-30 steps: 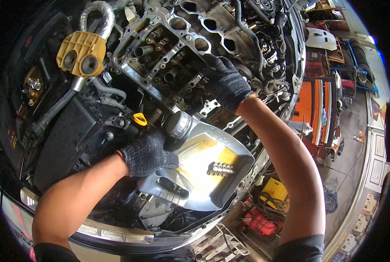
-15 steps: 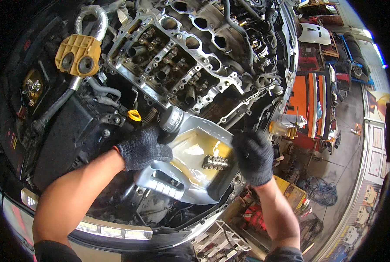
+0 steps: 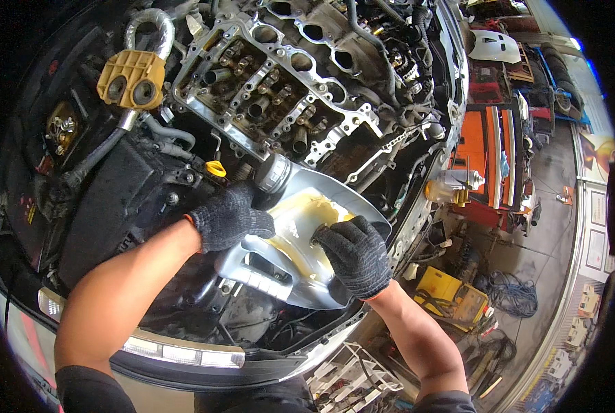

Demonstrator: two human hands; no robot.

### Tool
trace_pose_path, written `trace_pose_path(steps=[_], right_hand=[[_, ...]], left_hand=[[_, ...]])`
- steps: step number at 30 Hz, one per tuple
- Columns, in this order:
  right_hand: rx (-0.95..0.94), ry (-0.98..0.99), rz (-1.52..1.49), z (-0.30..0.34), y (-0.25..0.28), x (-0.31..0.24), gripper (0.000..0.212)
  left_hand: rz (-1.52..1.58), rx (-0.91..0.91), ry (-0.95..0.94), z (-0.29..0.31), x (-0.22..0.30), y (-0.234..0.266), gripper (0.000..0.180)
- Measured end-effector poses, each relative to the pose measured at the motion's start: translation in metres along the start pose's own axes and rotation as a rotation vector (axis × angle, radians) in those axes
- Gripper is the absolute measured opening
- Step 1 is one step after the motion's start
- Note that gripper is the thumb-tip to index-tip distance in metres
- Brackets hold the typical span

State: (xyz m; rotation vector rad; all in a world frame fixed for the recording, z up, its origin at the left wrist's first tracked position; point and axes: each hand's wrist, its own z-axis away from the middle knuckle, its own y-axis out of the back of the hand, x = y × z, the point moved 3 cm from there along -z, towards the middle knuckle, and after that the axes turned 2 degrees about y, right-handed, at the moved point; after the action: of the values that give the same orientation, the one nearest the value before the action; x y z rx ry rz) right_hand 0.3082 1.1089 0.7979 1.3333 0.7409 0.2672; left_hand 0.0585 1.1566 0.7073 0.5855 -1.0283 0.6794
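Note:
My left hand [image 3: 228, 219], in a black knit glove, is closed on the side of a grey plastic oil jug [image 3: 352, 199] between its cap and its handle. The jug lies on its side with the upper wall cut away, and yellowish oil [image 3: 300, 206] wets its inside. My right hand [image 3: 356, 255], gloved alike, reaches into the opening from the right. Its fingers are bent together low over the oil. A bit of metal shows by the fingertips, but the glove hides what they hold.
Beyond the jug lies an opened engine head [image 3: 252, 103] with bare metal parts. A yellow dipstick handle [image 3: 215, 168] stands close to my left hand. A tan bracket [image 3: 132, 81] rests at the upper left. Cables [image 3: 511, 292] and a yellow box [image 3: 452, 292] are on the floor at right.
My right hand has moved left and down into the jug, covering the row of small metal cylinders that showed there. My left hand keeps its hold on the jug.

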Motion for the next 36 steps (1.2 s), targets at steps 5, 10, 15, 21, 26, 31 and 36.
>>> trace_pose_path(steps=[5,10,15,21,26,31,36], right_hand=[[0.001,0.028,-0.056,-0.015,-0.001,-0.003,0.027],[-0.111,0.08,0.049,-0.017,-0.001,0.003,0.024],[-0.191,0.08,0.088,-0.023,0.004,0.002,0.025],[-0.189,0.114,0.162,-0.031,0.008,-0.005,0.02],[-0.215,0.294,0.104,-0.035,0.013,0.002,0.027],[-0.228,0.329,0.061,-0.05,0.028,0.007,0.022],[-0.178,0.413,-0.048,-0.093,0.065,0.003,0.017]], left_hand=[[0.133,-0.034,0.067,-0.002,-0.009,-0.001,0.061],[0.135,-0.034,0.019,-0.002,-0.006,-0.001,0.057],[0.102,-0.003,-0.031,-0.005,-0.002,0.0,0.044],[0.047,-0.009,-0.047,-0.006,-0.004,-0.003,0.053],[-0.027,-0.033,-0.065,-0.004,-0.002,-0.002,0.055],[0.004,0.027,-0.159,-0.005,-0.001,-0.003,0.056],[0.124,-0.072,0.008,-0.008,-0.002,-0.004,0.05]])
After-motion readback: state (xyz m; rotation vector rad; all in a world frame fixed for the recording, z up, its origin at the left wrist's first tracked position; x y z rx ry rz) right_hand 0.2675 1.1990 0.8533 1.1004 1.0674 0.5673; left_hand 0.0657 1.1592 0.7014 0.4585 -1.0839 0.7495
